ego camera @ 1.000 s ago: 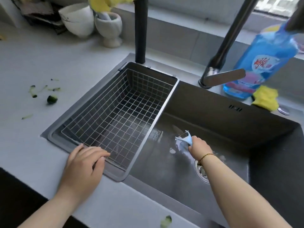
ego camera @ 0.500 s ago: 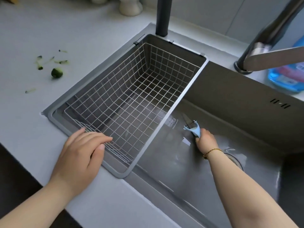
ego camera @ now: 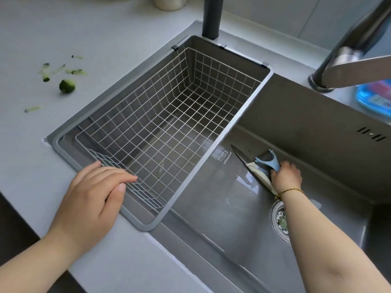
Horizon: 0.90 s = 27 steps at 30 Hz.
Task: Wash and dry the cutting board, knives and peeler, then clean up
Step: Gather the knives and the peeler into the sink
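Fingers point(ego camera: 275, 172) of the right hand point(ego camera: 286, 177) curled round the light blue plastic peeler point(ego camera: 268, 161), low in the dark grey steel sink point(ego camera: 317, 115). Left hand point(ego camera: 91, 199) flat on the near rim of the white wire basket point(ego camera: 222, 68), fingers straight and close together. On the sink floor, a black-bladed knife with cream handle point(ego camera: 240, 156), long axis diagonal, tip far-left, handle passing beside the right hand. Peeler head aimed up-left, just over the knife. Green cucumber scraps point(ego camera: 67, 86) on the grey countertop point(ego camera: 105, 28).

Bare sink floor point(ego camera: 211, 208) between basket point(ego camera: 237, 116) and knife point(ego camera: 241, 159), basket filling sink's left half, faucet point(ego camera: 359, 68) overhanging right rear, scraps point(ego camera: 67, 86) on left bench point(ego camera: 63, 28).
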Motion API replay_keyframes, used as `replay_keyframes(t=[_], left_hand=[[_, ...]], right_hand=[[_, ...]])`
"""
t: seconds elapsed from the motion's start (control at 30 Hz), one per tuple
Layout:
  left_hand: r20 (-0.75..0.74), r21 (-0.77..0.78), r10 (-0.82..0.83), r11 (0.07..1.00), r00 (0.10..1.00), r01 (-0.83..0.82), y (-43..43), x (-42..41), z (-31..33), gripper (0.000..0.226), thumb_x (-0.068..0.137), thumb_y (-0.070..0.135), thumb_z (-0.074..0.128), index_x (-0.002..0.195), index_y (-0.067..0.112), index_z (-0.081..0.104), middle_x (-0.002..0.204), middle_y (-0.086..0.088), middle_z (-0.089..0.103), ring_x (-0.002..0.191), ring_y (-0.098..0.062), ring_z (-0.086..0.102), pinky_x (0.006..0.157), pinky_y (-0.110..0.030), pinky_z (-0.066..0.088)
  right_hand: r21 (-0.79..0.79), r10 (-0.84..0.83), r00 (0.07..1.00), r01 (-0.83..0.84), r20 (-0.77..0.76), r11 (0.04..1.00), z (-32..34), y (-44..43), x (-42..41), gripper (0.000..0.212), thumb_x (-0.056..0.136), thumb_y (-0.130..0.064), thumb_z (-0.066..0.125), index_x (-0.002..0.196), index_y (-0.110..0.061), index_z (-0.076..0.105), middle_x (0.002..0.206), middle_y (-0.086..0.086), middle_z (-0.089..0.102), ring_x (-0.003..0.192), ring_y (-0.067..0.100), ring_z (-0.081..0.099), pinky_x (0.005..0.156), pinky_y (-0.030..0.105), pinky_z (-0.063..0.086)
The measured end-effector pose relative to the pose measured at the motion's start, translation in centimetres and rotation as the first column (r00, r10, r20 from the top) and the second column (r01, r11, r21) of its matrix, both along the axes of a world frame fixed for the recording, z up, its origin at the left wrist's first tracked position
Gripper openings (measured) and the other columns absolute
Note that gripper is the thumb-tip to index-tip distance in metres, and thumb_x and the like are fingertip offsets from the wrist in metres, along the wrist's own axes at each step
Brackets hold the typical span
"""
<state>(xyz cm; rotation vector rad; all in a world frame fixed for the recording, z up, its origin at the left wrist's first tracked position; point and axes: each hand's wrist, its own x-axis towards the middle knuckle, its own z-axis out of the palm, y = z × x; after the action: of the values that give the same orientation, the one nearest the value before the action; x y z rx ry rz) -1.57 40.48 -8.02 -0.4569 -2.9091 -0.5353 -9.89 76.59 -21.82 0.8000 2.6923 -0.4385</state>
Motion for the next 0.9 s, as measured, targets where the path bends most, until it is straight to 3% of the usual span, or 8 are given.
replay_keyframes(t=[0.33, 0.47, 0.63, 0.77, 0.83, 0.9], left_hand=[[0.005, 0.008, -0.017, 1.0, 1.0, 0.017, -0.3, -0.1, 0.0, 0.041, 0.082, 0.019, 0.032, 0.084, 0.006, 0.071, 0.087, 0.0, 0.068, 0.092, -0.009, 0.049, 0.105, -0.007, 0.011], [-0.034, 0.093, -0.007, 0.996, 0.999, 0.01, -0.6, 0.0, 0.0, 0.039, 0.08, 0.022, 0.036, 0.084, 0.007, 0.071, 0.089, 0.007, 0.063, 0.097, -0.01, 0.048, 0.103, -0.008, 0.015], [-0.082, 0.229, 0.017, 0.973, 0.997, 0.002, -0.8, 0.1, 0.1, 0.036, 0.081, 0.021, 0.038, 0.077, 0.006, 0.07, 0.079, -0.002, 0.069, 0.088, -0.009, 0.05, 0.089, -0.024, 0.034], [0.02, 0.463, 0.135, 0.877, 0.991, -0.129, -1.4, 1.0, 1.5, 0.046, 0.08, 0.032, 0.034, 0.083, 0.005, 0.071, 0.085, 0.0, 0.067, 0.089, -0.003, 0.049, 0.083, -0.003, 0.032], [0.099, 0.534, 0.164, 0.823, 0.982, -0.191, -2.2, 1.6, 3.0, 0.053, 0.079, 0.042, 0.032, 0.093, 0.008, 0.07, 0.091, 0.01, 0.059, 0.09, 0.003, 0.048, 0.081, 0.007, 0.028], [0.168, 0.528, 0.119, 0.827, 0.979, -0.191, -4.8, 2.6, 4.2, 0.031, 0.09, 0.03, 0.042, 0.102, 0.014, 0.066, 0.093, 0.02, 0.052, 0.094, 0.004, 0.045, 0.078, 0.007, 0.029]], right_hand=[[0.001, -0.012, 0.999, 0.012, -0.032, 1.0, 2.1, -0.1, 1.0, 0.042, 0.091, -0.017, 0.048, 0.129, -0.001, 0.043, 0.132, 0.023, 0.04, 0.124, 0.037, 0.034, 0.102, 0.038, 0.029], [-0.061, 0.0, 0.998, -0.004, -0.067, 0.998, 4.6, -0.4, 1.9, 0.04, 0.09, -0.014, 0.048, 0.128, -0.003, 0.046, 0.133, 0.023, 0.043, 0.124, 0.037, 0.038, 0.101, 0.037, 0.032], [-0.151, 0.001, 0.987, -0.026, -0.162, 0.988, 9.8, -2.8, 3.7, 0.027, 0.091, -0.009, 0.046, 0.115, -0.004, 0.058, 0.117, 0.018, 0.06, 0.108, 0.032, 0.053, 0.087, 0.031, 0.041], [-0.176, 0.052, 0.957, -0.106, -0.286, 0.979, 14.9, -7.0, 5.1, 0.021, 0.091, -0.01, 0.048, 0.105, -0.004, 0.062, 0.1, 0.014, 0.063, 0.093, 0.03, 0.058, 0.083, 0.04, 0.048], [-0.2, 0.082, 0.932, -0.161, -0.354, 0.966, 17.6, -9.8, 5.6, 0.017, 0.091, -0.01, 0.049, 0.101, -0.005, 0.061, 0.089, 0.008, 0.061, 0.079, 0.022, 0.056, 0.07, 0.033, 0.046], [-0.219, 0.114, 0.899, -0.223, -0.423, 0.95, 19.8, -13.8, 5.9, 0.013, 0.091, -0.01, 0.049, 0.097, -0.008, 0.06, 0.082, 0.005, 0.058, 0.071, 0.018, 0.054, 0.062, 0.026, 0.041]])
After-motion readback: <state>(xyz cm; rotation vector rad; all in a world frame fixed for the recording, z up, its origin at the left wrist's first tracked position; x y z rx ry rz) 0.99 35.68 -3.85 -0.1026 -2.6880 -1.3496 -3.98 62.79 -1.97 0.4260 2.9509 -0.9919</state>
